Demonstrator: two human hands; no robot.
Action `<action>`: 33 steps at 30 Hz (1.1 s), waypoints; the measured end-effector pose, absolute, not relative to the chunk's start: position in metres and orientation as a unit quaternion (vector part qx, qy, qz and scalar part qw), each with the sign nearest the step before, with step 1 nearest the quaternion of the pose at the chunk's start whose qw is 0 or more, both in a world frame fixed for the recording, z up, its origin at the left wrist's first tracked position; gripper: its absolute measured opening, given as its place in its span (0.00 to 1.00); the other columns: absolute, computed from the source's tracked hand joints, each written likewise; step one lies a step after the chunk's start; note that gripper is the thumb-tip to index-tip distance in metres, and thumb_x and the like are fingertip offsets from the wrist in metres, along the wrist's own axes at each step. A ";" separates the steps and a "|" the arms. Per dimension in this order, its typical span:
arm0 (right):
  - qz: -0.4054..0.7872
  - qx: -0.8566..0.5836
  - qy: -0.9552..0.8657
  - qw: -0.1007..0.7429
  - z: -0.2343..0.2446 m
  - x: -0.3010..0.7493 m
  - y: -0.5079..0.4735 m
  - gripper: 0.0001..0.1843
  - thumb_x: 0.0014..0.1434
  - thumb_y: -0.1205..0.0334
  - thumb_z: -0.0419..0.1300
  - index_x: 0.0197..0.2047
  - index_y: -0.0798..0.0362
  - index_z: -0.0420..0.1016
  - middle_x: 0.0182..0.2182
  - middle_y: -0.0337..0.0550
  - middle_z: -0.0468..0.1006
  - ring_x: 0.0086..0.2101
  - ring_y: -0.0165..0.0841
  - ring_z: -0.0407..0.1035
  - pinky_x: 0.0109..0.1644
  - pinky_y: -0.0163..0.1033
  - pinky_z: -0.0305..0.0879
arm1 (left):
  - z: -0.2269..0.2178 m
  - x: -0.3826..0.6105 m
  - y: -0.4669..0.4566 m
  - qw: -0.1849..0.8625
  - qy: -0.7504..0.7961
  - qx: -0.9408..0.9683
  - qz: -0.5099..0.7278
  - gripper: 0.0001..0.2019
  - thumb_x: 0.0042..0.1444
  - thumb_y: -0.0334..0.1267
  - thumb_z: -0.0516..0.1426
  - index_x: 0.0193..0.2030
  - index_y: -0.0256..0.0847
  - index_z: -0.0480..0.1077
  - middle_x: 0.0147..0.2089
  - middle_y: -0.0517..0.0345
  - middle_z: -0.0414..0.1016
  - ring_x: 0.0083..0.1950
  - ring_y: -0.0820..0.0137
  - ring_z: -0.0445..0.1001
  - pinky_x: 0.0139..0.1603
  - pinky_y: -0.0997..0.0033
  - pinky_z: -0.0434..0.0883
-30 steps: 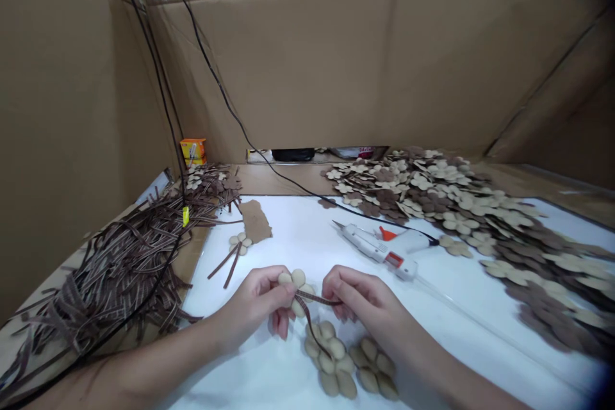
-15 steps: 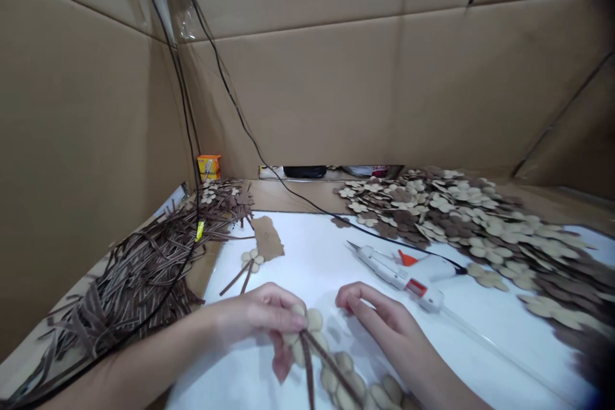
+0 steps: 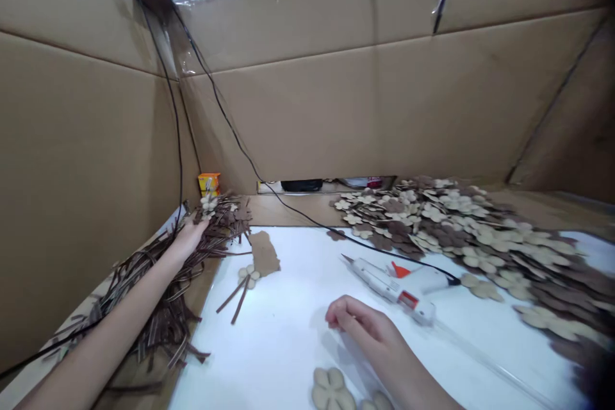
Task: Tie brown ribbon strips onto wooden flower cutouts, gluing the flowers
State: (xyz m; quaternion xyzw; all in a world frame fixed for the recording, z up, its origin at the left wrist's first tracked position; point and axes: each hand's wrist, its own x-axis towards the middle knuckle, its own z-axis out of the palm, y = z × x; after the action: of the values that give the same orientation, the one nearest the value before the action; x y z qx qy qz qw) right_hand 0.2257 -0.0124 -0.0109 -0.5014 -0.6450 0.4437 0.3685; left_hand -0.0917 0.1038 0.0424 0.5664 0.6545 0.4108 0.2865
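The left grip (image 3: 192,234) lay at the far end of a tangled pile of striped brown ribbon strips (image 3: 163,301), its fingers together and sunk among them. Whether it was clamped on a strip, I could not tell. The pile's long axis ran from that grip toward 7 o'clock, down the left side of the white table (image 3: 288,359), though the single strips crossed in many directions. The left grip was much the nearer to the pile; the right grip (image 3: 358,323) rested well apart on the white surface, its fingers curled together around nothing visible.

A white hot glue gun (image 3: 394,288) lay on its side at about 1 o'clock from the right grip, just beyond its fingertips. At 6 o'clock from that grip, a beige cut-out flower (image 3: 331,391) sat at the lower edge of the view. Between the two grips lay a small flower with two brown strips (image 3: 233,301) and a brown scrap (image 3: 264,254). Nothing stood between the left grip and the pile. A black cable (image 3: 307,221) crossed the far edge of the table, and a large heap of tan and brown cut-out flowers (image 3: 432,218) spread at the far right.
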 end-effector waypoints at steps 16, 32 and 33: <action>-0.003 -0.685 -0.696 0.217 0.048 0.417 0.062 0.18 0.48 0.67 0.51 0.43 0.56 0.73 0.42 0.51 0.75 0.43 0.44 0.69 0.46 0.45 0.65 | 0.033 -0.051 0.058 0.117 0.549 0.809 0.175 0.13 0.53 0.41 0.49 0.35 0.41 0.73 0.39 0.53 0.76 0.43 0.61 0.71 0.45 0.66 0.65; -0.132 -0.506 -0.852 0.020 0.014 0.412 0.125 0.16 0.55 0.67 0.55 0.47 0.51 0.72 0.46 0.46 0.74 0.48 0.37 0.66 0.53 0.44 0.59 | -0.002 -0.009 -0.026 -0.122 0.311 0.920 0.203 0.15 0.51 0.25 0.49 0.44 0.41 0.68 0.41 0.53 0.74 0.43 0.61 0.71 0.41 0.63 0.72; -0.143 -0.516 -0.844 0.020 0.013 0.410 0.127 0.13 0.57 0.64 0.56 0.45 0.52 0.72 0.45 0.46 0.74 0.47 0.37 0.66 0.53 0.46 0.59 | -0.003 -0.008 -0.027 -0.130 0.300 0.921 0.211 0.16 0.50 0.24 0.49 0.44 0.41 0.68 0.41 0.53 0.75 0.43 0.61 0.71 0.40 0.63 0.72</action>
State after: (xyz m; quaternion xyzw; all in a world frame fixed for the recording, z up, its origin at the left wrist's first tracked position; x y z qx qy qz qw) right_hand 0.4098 0.1273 0.0130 -0.5164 -0.8441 -0.1426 0.0205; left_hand -0.0084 -0.0268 -0.0033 0.9212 0.3004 0.2106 -0.1299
